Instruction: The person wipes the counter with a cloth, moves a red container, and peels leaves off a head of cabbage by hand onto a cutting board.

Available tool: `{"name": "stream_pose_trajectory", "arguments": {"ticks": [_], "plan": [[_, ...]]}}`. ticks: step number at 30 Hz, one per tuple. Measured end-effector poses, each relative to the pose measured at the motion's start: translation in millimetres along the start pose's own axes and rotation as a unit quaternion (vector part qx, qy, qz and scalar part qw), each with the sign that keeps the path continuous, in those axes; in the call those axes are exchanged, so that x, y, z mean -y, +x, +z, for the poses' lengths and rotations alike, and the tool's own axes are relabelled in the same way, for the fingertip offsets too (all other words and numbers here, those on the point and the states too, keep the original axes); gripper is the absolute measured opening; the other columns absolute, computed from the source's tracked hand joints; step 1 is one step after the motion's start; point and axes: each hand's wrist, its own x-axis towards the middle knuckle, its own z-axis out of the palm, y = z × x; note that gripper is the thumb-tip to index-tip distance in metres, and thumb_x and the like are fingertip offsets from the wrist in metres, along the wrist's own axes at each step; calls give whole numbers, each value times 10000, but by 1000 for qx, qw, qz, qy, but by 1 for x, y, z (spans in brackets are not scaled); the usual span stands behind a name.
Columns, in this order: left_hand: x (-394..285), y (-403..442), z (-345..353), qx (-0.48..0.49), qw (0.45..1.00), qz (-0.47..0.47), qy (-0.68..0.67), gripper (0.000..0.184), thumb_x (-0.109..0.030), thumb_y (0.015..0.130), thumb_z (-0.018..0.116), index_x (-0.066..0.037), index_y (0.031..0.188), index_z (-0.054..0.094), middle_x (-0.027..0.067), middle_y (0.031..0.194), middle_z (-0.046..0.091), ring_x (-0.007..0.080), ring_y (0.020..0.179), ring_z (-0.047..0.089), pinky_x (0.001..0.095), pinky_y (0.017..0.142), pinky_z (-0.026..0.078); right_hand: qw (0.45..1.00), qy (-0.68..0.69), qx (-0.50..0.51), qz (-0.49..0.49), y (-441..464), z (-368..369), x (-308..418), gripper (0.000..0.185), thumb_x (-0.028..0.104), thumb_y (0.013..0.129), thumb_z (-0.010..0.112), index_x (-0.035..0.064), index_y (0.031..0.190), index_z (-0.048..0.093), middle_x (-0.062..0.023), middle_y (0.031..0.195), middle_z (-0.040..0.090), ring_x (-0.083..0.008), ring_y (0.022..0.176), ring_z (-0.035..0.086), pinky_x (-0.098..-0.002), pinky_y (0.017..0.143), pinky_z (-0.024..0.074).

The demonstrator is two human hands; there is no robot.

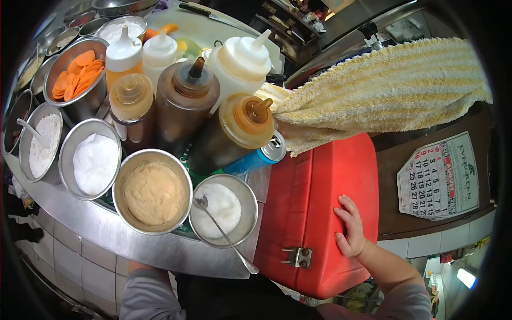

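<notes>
My right hand (350, 228) lies on the side of a red box (336, 176) with a metal latch, fingers apart and holding nothing. My left sleeve (152, 293) shows at the bottom, but the hand itself is hidden below the metal counter's edge. Closest to me on the counter stand a steel bowl of beige powder (153, 192), a bowl of white granules (220, 208) with a spoon (226, 237) leaning in it, and a bowl of white powder (95, 164). A yellow-striped towel (384, 85) hangs over the box top.
Behind the bowls stand squeeze bottles, including a dark sauce bottle (186, 90) and a white bottle (240, 61), beside a blue can (261, 157). Sliced carrots (80, 74) fill a steel container. A knife (213, 17) lies at the back; a calendar (440, 178) hangs at right.
</notes>
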Motion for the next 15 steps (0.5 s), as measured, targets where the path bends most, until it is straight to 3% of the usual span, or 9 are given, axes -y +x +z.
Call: {"name": "stream_pose_trajectory", "arguments": {"ticks": [15], "plan": [[-10, -10, 12, 16, 1000, 13, -7, 494, -288, 859, 686, -31, 1276, 620, 210, 1223, 662, 370, 1142, 625, 406, 977, 491, 1000, 0, 11, 4, 0, 0, -1, 563, 375, 911, 572, -32, 1299, 540, -303, 1442, 430, -492, 1355, 404, -567, 1136, 306]]}}
